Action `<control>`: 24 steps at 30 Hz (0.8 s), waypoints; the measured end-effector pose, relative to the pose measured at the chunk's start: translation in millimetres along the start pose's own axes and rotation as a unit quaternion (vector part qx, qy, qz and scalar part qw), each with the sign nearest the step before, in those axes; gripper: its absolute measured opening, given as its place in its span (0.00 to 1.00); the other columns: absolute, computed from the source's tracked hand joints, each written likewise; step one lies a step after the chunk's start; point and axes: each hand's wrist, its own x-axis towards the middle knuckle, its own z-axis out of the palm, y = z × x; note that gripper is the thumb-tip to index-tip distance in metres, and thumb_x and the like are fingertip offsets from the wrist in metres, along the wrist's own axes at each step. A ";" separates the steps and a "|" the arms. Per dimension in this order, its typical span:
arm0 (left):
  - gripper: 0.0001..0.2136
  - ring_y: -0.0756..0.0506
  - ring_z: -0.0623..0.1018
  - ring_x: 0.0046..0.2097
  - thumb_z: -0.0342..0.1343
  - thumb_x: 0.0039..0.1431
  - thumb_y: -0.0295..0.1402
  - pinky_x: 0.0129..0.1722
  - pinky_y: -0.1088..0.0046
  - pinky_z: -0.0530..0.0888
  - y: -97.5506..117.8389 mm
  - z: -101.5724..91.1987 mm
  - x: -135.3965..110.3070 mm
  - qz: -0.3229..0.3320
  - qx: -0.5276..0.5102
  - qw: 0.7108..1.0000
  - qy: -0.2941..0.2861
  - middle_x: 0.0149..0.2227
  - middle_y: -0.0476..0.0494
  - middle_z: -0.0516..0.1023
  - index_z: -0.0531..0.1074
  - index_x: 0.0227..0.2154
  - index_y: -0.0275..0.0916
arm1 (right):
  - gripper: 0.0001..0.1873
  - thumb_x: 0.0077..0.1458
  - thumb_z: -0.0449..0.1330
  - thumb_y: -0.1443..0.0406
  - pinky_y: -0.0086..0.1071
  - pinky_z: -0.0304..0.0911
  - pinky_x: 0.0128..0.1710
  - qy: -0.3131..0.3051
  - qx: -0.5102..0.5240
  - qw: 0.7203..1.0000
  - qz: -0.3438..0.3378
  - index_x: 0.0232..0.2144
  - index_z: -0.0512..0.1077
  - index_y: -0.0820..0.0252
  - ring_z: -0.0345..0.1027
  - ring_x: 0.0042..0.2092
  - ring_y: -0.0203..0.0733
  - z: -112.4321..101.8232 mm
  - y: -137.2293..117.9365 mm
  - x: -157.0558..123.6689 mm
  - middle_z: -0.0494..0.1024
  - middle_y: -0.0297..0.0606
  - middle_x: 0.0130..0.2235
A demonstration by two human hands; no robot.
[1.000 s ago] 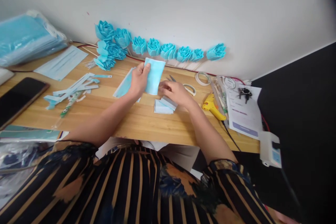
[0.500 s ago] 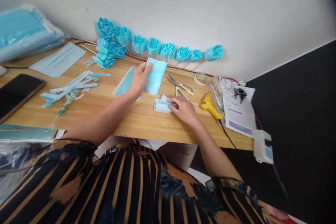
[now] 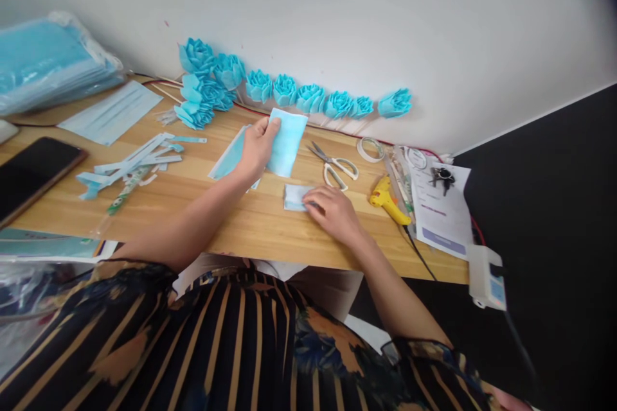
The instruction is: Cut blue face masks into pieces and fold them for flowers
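Observation:
My left hand [image 3: 259, 146] is closed on a light blue sheet of mask fabric [image 3: 288, 144], thumb on top, the sheet raised off the table. Under and behind that hand, more blue fabric sheets [image 3: 226, 157] lie on the wood. Lower to the right, my right hand [image 3: 332, 213] has its fingers curled over the right end of a small pale stack of cut fabric pieces [image 3: 293, 197], which its fingertips partly hide. White-handled scissors [image 3: 333, 164] lie just beyond my right hand, blades pointing to the far left.
Blue fabric flowers [image 3: 284, 90] on sticks line the wall. Cut strips [image 3: 130, 164], a phone [image 3: 41, 173] and a bag of masks [image 3: 53, 64] are at left. Tape [image 3: 370, 149], a yellow glue gun [image 3: 389, 200], keys [image 3: 442, 178] and a paper [image 3: 441, 221] lie at right.
The lifted flap and blue piece on the small stack have gone down flat under my right fingers. My left hand keeps its hold on the sheet. The view has shifted slightly.

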 end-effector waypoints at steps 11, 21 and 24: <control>0.20 0.50 0.60 0.26 0.54 0.64 0.48 0.26 0.72 0.56 10.1 5.3 -12.1 0.060 0.066 0.996 -0.024 0.23 0.53 0.55 0.56 0.23 0.43 | 0.34 0.54 0.64 0.41 0.35 0.70 0.40 0.129 0.421 0.867 0.233 0.54 0.72 0.55 0.76 0.45 0.46 -15.2 7.6 54.1 0.82 0.43 0.45; 0.17 0.48 0.69 0.29 0.50 0.65 0.47 0.31 0.72 0.63 8.2 10.6 -22.2 0.149 0.166 0.967 -0.125 0.24 0.50 0.67 0.65 0.25 0.40 | 0.23 0.46 0.70 0.46 0.29 0.58 0.29 0.145 0.426 0.867 0.216 0.28 0.74 0.58 0.60 0.29 0.34 -14.9 9.2 106.4 0.70 0.29 0.25; 0.20 0.48 0.68 0.29 0.51 0.63 0.50 0.29 0.72 0.63 8.4 10.7 -22.1 0.129 0.156 0.968 -0.147 0.24 0.51 0.66 0.65 0.25 0.40 | 0.20 0.50 0.68 0.48 0.29 0.55 0.29 0.184 0.385 0.886 0.184 0.28 0.73 0.57 0.57 0.28 0.34 -14.7 14.0 103.9 0.68 0.28 0.25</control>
